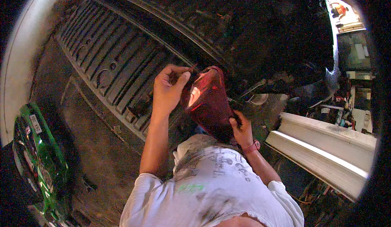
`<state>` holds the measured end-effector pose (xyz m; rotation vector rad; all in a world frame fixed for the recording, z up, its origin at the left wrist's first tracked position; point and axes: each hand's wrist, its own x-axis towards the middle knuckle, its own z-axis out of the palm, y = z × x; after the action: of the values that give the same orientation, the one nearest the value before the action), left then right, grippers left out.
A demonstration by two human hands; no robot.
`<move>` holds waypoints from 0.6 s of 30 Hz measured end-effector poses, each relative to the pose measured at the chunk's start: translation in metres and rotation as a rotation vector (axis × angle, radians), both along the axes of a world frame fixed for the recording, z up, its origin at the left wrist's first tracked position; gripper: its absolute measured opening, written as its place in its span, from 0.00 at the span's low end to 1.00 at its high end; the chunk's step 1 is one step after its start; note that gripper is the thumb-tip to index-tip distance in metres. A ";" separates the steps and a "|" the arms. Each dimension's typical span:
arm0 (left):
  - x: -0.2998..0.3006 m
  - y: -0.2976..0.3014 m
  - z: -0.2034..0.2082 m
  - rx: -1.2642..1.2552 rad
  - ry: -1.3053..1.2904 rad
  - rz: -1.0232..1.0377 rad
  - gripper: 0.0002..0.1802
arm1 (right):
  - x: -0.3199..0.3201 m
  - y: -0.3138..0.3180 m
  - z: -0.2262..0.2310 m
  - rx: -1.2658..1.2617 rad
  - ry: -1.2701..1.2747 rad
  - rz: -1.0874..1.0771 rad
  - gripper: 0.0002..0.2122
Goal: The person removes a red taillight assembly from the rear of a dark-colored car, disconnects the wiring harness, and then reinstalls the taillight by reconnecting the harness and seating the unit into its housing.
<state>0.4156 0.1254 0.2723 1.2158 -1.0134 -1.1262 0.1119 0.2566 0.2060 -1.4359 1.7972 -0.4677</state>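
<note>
In front of my white shirt is a glossy dark-red curved part [211, 103], tilted, broad and rounded at its upper end; I cannot tell its exact kind. My right hand [243, 130], with a reddish watch on the wrist, grips its lower right edge, thumb on the near face. My left hand [171, 86] is raised beside the part's upper left edge. Its thumb and index finger are pinched together around something small and dark that I cannot make out. Whether those fingertips touch the red part is unclear.
A dark ribbed panel [118, 64] lies slanting ahead and to the left. Glossy green bodywork [45, 157] stands at the lower left. At right is a long pale ridged beam [321, 149]. Clutter fills the dim area behind it, near a bright opening [346, 13].
</note>
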 end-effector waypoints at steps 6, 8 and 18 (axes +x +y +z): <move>-0.014 -0.010 -0.005 0.047 -0.302 -0.031 0.09 | -0.008 0.001 -0.005 -0.085 -0.041 0.050 0.24; -0.015 -0.014 -0.008 0.047 -0.329 -0.053 0.10 | -0.008 0.003 -0.005 -0.107 0.007 0.056 0.21; -0.001 -0.036 -0.016 0.067 -0.297 -0.265 0.14 | 0.005 0.003 0.015 -0.070 0.011 0.041 0.21</move>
<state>0.4142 0.0897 0.2559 1.3574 -1.4036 -1.2130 0.1169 0.2596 0.2205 -1.5236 1.7720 -0.5070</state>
